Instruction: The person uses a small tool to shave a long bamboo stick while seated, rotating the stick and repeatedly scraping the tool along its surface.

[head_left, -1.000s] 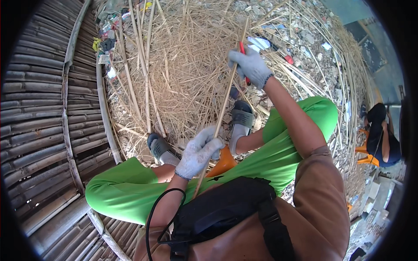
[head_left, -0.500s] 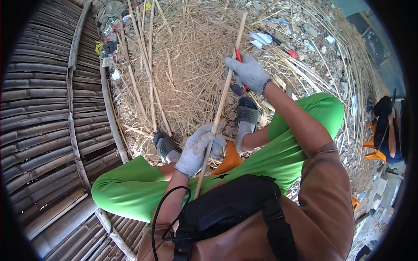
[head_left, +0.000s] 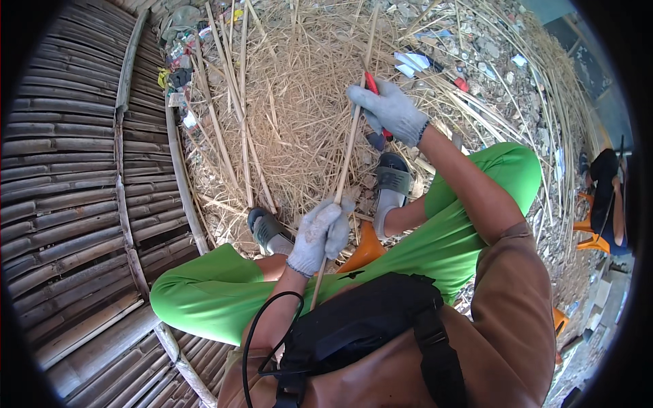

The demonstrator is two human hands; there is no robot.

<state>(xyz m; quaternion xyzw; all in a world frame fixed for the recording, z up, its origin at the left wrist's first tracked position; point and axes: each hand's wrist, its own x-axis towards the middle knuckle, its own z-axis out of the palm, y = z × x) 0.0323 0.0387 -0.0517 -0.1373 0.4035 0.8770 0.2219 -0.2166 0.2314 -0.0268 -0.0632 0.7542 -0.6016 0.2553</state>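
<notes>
A long thin bamboo stick (head_left: 348,153) runs from my lap up and away over a heap of dry shavings. My left hand (head_left: 318,232), in a grey glove, is closed around the stick's lower part above my knees. My right hand (head_left: 391,110), also gloved, grips a red-handled knife (head_left: 373,87) and presses it against the stick higher up. I sit with green trousers (head_left: 462,224) and grey sandals (head_left: 392,177) on my feet.
A wall of bamboo slats (head_left: 68,190) fills the left side. Dry shavings and loose bamboo strips (head_left: 272,102) cover the ground ahead. An orange stool edge (head_left: 364,250) shows between my legs. Another person (head_left: 605,197) sits at the far right on an orange seat.
My right hand with the knife has slid down the stick toward me. The left hand keeps its grip on the lower part.
</notes>
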